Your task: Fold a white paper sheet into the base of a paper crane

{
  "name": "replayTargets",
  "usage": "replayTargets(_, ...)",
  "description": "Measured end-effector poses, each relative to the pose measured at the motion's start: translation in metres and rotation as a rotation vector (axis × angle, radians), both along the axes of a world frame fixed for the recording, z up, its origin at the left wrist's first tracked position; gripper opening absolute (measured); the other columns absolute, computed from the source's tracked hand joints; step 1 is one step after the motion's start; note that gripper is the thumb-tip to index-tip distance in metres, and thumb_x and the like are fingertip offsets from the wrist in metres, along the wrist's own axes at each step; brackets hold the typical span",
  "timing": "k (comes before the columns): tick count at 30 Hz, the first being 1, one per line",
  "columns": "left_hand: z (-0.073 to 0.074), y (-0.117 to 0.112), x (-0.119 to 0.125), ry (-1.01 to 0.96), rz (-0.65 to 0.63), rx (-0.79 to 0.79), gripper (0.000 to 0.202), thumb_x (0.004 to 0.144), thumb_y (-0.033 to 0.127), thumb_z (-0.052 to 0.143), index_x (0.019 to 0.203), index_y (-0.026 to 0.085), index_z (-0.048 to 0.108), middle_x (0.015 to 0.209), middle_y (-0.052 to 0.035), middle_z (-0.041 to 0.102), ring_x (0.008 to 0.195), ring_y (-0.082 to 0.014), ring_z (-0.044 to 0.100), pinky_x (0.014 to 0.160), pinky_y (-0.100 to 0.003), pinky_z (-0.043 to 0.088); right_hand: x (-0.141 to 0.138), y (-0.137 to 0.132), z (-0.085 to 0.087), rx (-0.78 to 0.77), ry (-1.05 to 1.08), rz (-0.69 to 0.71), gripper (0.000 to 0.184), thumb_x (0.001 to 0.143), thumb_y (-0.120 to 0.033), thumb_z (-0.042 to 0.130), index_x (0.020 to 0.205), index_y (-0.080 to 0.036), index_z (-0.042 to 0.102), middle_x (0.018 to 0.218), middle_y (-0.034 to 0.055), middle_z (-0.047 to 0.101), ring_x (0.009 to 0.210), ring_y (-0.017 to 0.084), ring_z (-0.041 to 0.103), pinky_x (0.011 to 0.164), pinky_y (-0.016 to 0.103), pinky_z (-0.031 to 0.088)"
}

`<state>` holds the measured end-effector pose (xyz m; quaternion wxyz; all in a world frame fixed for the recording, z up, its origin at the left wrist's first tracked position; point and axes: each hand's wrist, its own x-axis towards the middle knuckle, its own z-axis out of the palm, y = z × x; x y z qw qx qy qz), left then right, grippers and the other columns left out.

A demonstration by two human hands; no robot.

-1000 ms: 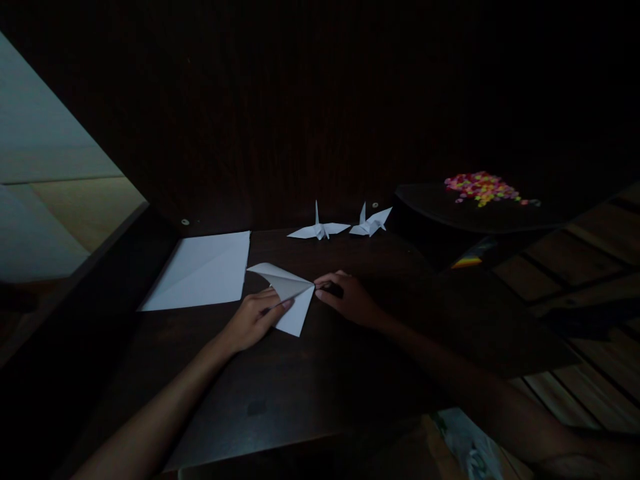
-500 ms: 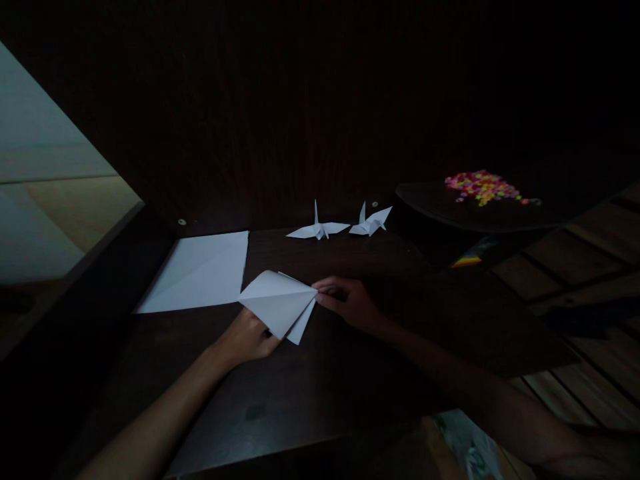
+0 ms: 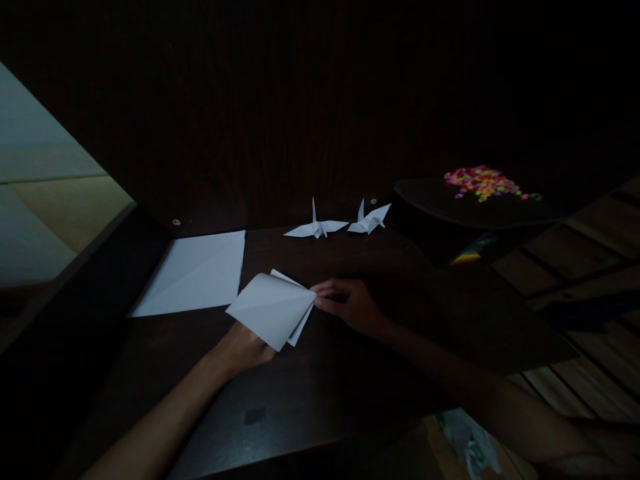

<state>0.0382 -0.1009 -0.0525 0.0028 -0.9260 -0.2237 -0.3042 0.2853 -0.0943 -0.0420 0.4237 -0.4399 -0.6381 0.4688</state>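
Note:
A white sheet of folded paper (image 3: 273, 308) lies between my hands, its layers fanned slightly apart along the lower right and the top. My right hand (image 3: 345, 300) pinches its right corner between thumb and fingers. Beneath the paper's lower left side is my left hand (image 3: 245, 350); the paper covers its fingers, so their grip cannot be made out. Two white paper cranes stand behind: one crane (image 3: 317, 229) with spread wings, and another crane (image 3: 370, 220) to its right.
White sheets with a diagonal crease (image 3: 193, 273) lie at the left on the dark wooden table (image 3: 295, 407). A heap of small colourful pieces (image 3: 483, 183) rests on a dark rounded shelf at the right. A dark panel (image 3: 280, 120) rises at the back. Plastic wrapping (image 3: 470, 443) shows below.
The upper flap of the folded paper has swung down and left, lying flatter, and more of the layer behind shows at the top. The right hand keeps its pinch on the corner.

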Motion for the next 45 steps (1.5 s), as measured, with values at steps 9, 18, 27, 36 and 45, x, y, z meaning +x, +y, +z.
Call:
replayTargets(9,-0.002,-0.002,0.001,-0.040,0.061,-0.005,0.017,0.084,0.012,0.048,0.080,0.017,0.064,0.070,-0.0053,0.067,0.064,-0.0190,0.063,0.065,-0.030,0.052,0.001,0.001,0.003,-0.082,0.047,0.026,0.021,0.076,-0.031,0.069,0.093,-0.021,0.074,0.090,0.0044,0.076,0.087,0.020,0.071,0.085,0.038,0.053)
replayTargets(18,0.013,-0.008,0.011,-0.208,0.167,-0.584,0.025,0.090,0.024,0.054,0.067,0.016,0.055,0.059,0.0032,0.055,0.052,-0.0100,0.055,0.053,-0.020,0.043,-0.002,0.004,0.002,-0.117,0.020,0.009,0.019,0.076,-0.030,0.066,0.089,-0.020,0.074,0.090,0.0044,0.075,0.084,0.019,0.068,0.077,0.033,0.051)
replayTargets(27,0.020,-0.011,0.014,-0.403,0.162,-1.029,0.025,0.083,0.037,0.062,0.077,0.013,0.064,0.071,-0.0011,0.062,0.064,-0.0143,0.056,0.060,-0.024,0.046,-0.003,0.003,0.004,-0.162,0.027,-0.008,0.016,0.074,-0.029,0.067,0.084,-0.019,0.075,0.084,0.0036,0.074,0.073,0.015,0.064,0.064,0.027,0.048)
replayTargets(36,0.017,-0.013,0.018,-0.627,0.202,-1.396,0.031,0.070,0.035,0.072,0.092,0.014,0.069,0.082,-0.0042,0.069,0.071,-0.0190,0.062,0.062,-0.027,0.049,-0.003,0.002,0.002,-0.259,0.110,-0.015,0.019,0.071,-0.032,0.067,0.082,-0.018,0.075,0.067,0.0002,0.067,0.055,0.010,0.055,0.051,0.023,0.043)
replayTargets(45,0.022,-0.012,0.029,-0.608,0.229,-1.229,0.022,0.071,0.034,0.072,0.080,0.014,0.068,0.074,-0.0014,0.067,0.067,-0.0176,0.060,0.059,-0.026,0.046,-0.005,0.004,-0.001,-0.268,0.142,-0.076,0.019,0.070,-0.031,0.068,0.081,-0.017,0.075,0.062,-0.0002,0.065,0.053,0.010,0.054,0.047,0.021,0.042)
